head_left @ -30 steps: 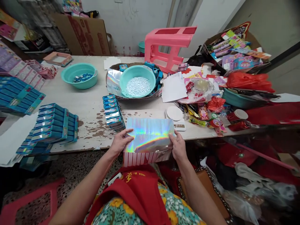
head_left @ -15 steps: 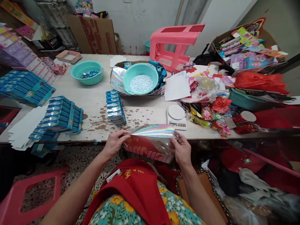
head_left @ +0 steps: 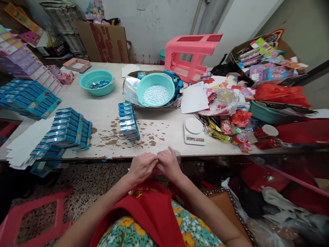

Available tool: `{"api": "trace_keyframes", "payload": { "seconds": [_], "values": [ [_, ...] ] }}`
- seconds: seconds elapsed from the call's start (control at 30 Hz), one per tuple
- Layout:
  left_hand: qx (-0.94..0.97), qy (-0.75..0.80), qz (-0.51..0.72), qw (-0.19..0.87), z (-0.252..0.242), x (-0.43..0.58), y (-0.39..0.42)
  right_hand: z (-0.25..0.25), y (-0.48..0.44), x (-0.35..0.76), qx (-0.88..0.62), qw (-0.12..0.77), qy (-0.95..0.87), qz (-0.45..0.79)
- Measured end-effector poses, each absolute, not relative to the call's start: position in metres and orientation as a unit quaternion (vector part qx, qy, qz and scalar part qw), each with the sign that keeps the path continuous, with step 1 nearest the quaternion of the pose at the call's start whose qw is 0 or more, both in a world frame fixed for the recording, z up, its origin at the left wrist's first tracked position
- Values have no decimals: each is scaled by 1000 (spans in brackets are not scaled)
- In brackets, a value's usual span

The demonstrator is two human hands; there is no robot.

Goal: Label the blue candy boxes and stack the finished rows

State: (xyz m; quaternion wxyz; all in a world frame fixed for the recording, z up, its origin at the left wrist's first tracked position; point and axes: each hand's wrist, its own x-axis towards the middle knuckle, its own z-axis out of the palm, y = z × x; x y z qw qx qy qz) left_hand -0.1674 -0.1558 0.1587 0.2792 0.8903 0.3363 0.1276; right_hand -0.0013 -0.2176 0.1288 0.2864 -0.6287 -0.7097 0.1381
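My left hand (head_left: 143,166) and my right hand (head_left: 168,164) meet just in front of the table edge, both with fingers closed. Between them they grip a clear plastic film (head_left: 178,155), mostly hidden behind the hands; a pale edge of it shows beside my right fingers. On the table beyond my left hand stands a short stack of small blue boxes (head_left: 128,120). A white kitchen scale (head_left: 194,132) lies beyond my right hand.
Bigger stacks of blue boxes (head_left: 68,128) stand at left. Behind are a teal basin of white pieces (head_left: 156,90), another teal basin (head_left: 97,82) and an upturned pink stool (head_left: 191,55). Packets and a red plastic bag (head_left: 281,95) crowd the right side.
Both hands have come together from a wide hold. The film, spread out between them before, is now bunched or folded and mostly out of sight.
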Motion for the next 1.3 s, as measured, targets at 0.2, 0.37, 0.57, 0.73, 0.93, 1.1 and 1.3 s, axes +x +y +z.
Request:
{"api": "trace_keyframes", "payload": {
  "seconds": [0.2,0.37,0.57,0.73,0.93,1.1,1.3],
  "values": [
    [801,509,120,290,129,-229,-103,101,-195,18,-679,195,-670,227],
    [835,495,78,227,92,-258,-83,79,-177,35,-707,118,-641,275],
    [903,351,-1,247,62,-228,-64,68,-155,22,-668,67,-672,312],
    [875,342,8,342,43,-226,-38,62,-151,36,-701,93,-609,359],
    [889,344,-80,290,31,-201,-35,38,-122,47,-670,122,-613,399],
    [864,443,-135,200,6,-186,-24,2,-95,80,-703,196,-534,427],
    [868,458,-129,144,3,-179,-15,-6,-82,112,-658,228,-532,483]
  ]
}}
